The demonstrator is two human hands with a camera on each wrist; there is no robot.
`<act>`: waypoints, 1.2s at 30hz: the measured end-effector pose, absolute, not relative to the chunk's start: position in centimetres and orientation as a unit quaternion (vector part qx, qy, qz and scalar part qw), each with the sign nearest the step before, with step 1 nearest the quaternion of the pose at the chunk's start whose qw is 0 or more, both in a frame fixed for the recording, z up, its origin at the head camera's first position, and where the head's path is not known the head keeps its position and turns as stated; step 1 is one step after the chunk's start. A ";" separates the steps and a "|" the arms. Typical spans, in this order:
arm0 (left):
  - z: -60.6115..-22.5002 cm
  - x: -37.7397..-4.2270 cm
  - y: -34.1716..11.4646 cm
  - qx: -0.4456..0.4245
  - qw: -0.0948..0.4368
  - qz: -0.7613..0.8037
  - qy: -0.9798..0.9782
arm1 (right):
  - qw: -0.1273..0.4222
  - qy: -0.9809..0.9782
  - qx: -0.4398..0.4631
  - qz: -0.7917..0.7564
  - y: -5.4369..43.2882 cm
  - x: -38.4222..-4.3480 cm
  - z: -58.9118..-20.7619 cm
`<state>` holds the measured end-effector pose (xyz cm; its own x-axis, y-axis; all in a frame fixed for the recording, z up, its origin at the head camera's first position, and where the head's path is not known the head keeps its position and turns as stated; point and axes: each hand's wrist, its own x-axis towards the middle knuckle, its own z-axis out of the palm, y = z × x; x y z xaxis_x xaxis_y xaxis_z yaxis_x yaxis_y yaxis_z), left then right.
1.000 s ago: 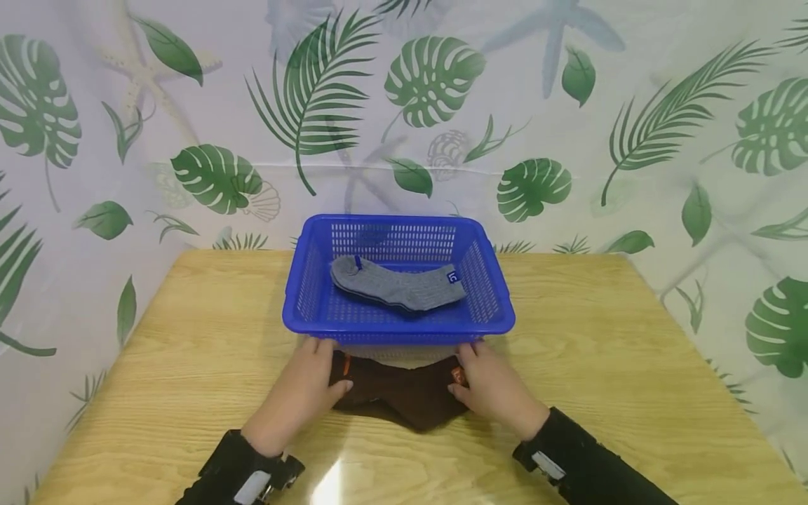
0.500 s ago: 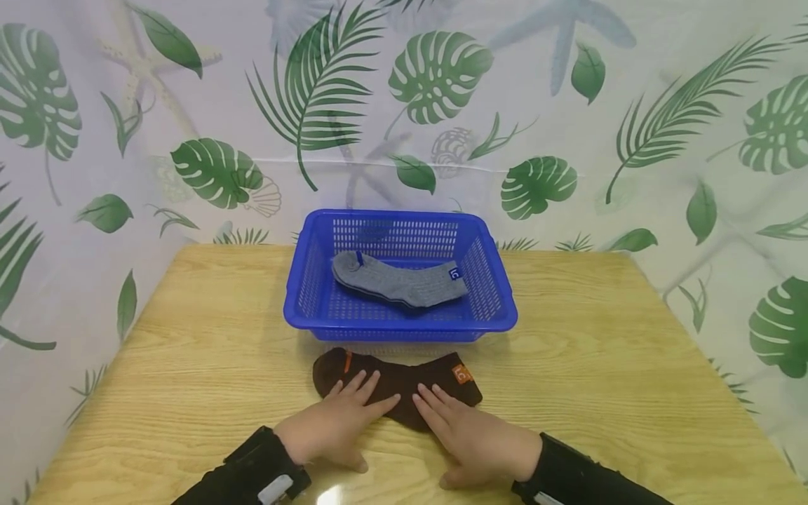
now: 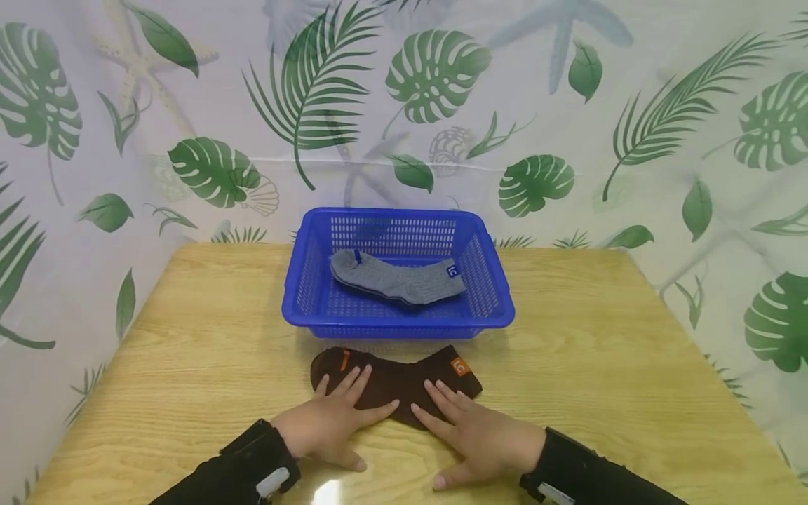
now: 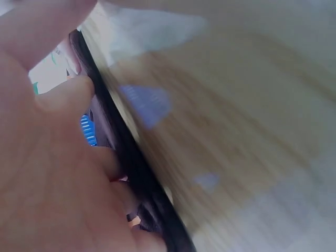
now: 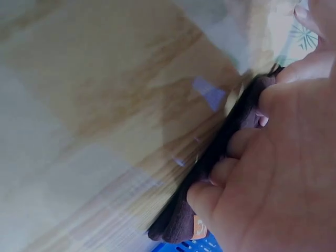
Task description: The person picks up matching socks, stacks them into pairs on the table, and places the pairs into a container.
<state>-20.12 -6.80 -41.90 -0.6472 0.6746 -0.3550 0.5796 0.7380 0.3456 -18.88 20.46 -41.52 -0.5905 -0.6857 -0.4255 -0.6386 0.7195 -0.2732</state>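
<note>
Dark brown socks (image 3: 394, 382) with an orange tag lie flat on the table, just in front of the blue basket. My left hand (image 3: 331, 424) rests its spread fingertips on the toe half. On the cuff half, my right hand (image 3: 482, 435) lays its outstretched fingers, short of the orange tag. Both thumbs point in toward each other, below the socks. From the left wrist, the socks (image 4: 134, 163) show as a dark edge under the fingers. In the right wrist view the fingers sit along the top of the socks (image 5: 226, 142).
The blue plastic basket (image 3: 398, 332) stands behind the brown socks, holding grey socks (image 3: 400, 280) with a navy tag. A wooden table (image 3: 600, 365) spreads to both sides. Behind it hangs a leaf-patterned cloth (image 3: 454, 168).
Both hands have left the two ends of the brown socks and come inward and nearer the body, now flat on top. The basket and grey socks stay in place.
</note>
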 end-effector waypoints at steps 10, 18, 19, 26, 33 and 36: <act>-40.6 -22.0 -6.7 0.320 0.205 0.169 0.909 | 0.177 0.909 -0.350 -0.138 20.4 -21.3 -40.4; -40.8 -23.5 -9.7 0.202 0.007 0.222 0.954 | -0.006 0.974 -0.155 -0.165 21.4 -24.0 -40.9; -41.0 -23.6 -9.9 0.186 -0.004 0.219 0.958 | -0.003 0.976 -0.144 -0.164 21.6 -24.2 -41.2; -43.5 -25.0 -10.6 0.128 -0.005 0.241 0.962 | 0.009 0.979 -0.139 -0.148 21.5 -25.0 -43.0; -45.0 -25.8 -10.7 0.103 0.033 0.254 0.961 | 0.066 0.963 -0.139 -0.220 22.0 -25.9 -43.9; -44.9 -25.7 -10.8 0.116 0.036 0.255 0.959 | 0.075 0.954 -0.151 -0.249 22.5 -25.9 -43.8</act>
<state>-25.75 -10.79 -44.91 -0.9706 0.2406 -0.0098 0.2040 0.8432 0.4974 -25.85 22.55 -43.83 -0.9430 -0.3255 -0.0689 -0.2504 0.8307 -0.4973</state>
